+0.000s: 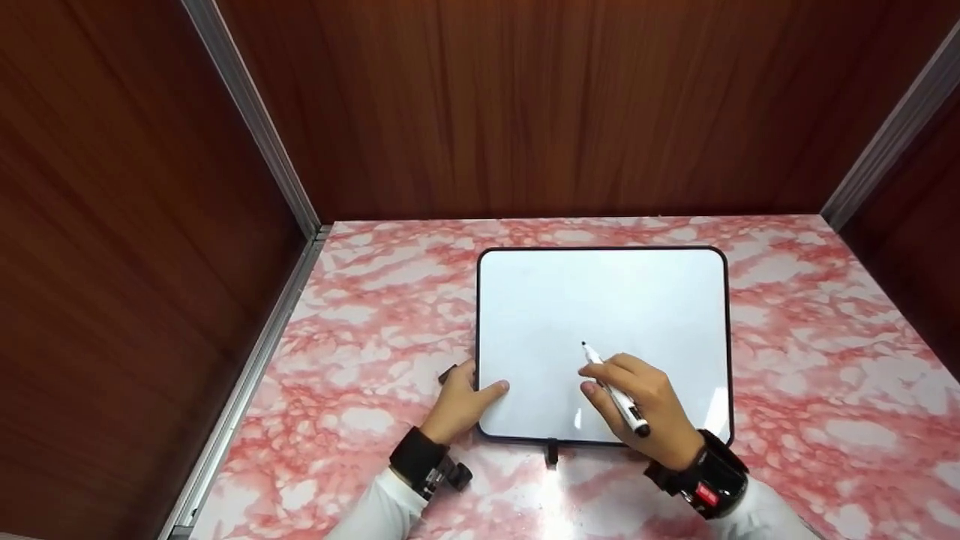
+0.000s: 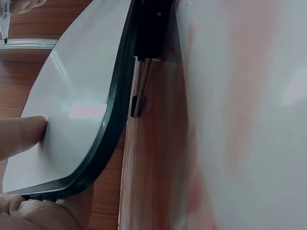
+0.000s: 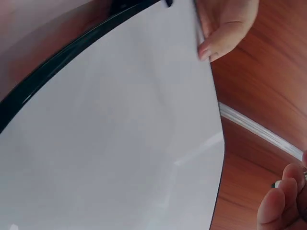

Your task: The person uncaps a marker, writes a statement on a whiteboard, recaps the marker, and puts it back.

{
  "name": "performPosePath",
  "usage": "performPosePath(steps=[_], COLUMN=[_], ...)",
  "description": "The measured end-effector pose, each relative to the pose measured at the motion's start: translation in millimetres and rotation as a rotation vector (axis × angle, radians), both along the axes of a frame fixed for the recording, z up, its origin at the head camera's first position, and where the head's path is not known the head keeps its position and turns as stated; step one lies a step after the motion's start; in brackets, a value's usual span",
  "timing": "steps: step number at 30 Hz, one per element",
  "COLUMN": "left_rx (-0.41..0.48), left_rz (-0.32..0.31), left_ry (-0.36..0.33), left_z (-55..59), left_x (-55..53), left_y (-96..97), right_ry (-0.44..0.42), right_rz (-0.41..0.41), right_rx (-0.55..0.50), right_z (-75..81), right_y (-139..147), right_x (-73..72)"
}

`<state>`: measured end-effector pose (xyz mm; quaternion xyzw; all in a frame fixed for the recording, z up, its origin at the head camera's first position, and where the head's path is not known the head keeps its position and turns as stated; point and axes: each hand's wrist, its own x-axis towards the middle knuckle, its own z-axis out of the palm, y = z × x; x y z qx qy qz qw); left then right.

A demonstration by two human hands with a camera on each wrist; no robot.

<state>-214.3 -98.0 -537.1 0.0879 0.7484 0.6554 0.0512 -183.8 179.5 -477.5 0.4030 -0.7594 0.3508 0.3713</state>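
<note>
A whiteboard (image 1: 555, 300) with a dark frame stands in front of me, raised off the table on a small black stand (image 1: 552, 453). At its left edge my left hand (image 1: 461, 401) grips the frame, thumb on the white face and the other fingers behind. My right hand (image 1: 645, 401) pinches a white marker (image 1: 616, 397), its dark tip pointing up and left in front of the board. Whether the tip touches the surface I cannot tell. No marks show on the board. In the left wrist view the thumb (image 2: 24, 134) lies on the board's face.
The table (image 1: 360, 337) has a red and white marbled top. Brown wood-grain panels (image 1: 525, 112) enclose it at the back and sides, with metal rails (image 1: 255, 120) at the corners. A dark piece (image 1: 448, 373) sticks out beside the left hand.
</note>
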Motion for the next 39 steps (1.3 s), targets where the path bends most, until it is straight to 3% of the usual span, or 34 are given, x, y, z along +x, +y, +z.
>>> performPosePath(steps=[5,13,22,33,39], left_rx=[0.026,0.005,0.037,-0.015,0.001], left_rz=[0.002,0.003,-0.010,-0.007,-0.024], left_ry=[-0.019,0.025,-0.013,0.025,0.044], left_z=[-1.2,-3.3,-5.5,-5.7,-7.0], left_x=[0.3,-0.6,-1.8,-3.1,-4.7], left_y=[1.3,0.3,0.3,0.6,-0.9], right_ry=[-0.090,-0.303,-0.379,-0.401,-0.381], right_rz=[0.057,0.116,0.075,0.040,0.008], right_rx=[-0.043,-0.139,-0.150,-0.137,-0.118], right_z=[2.6,4.1,3.0,0.2,2.0], right_y=[-16.5,-42.5,-68.2,-89.7,-97.1], right_x=[-8.9,-29.5,-53.6,-71.3,-77.3])
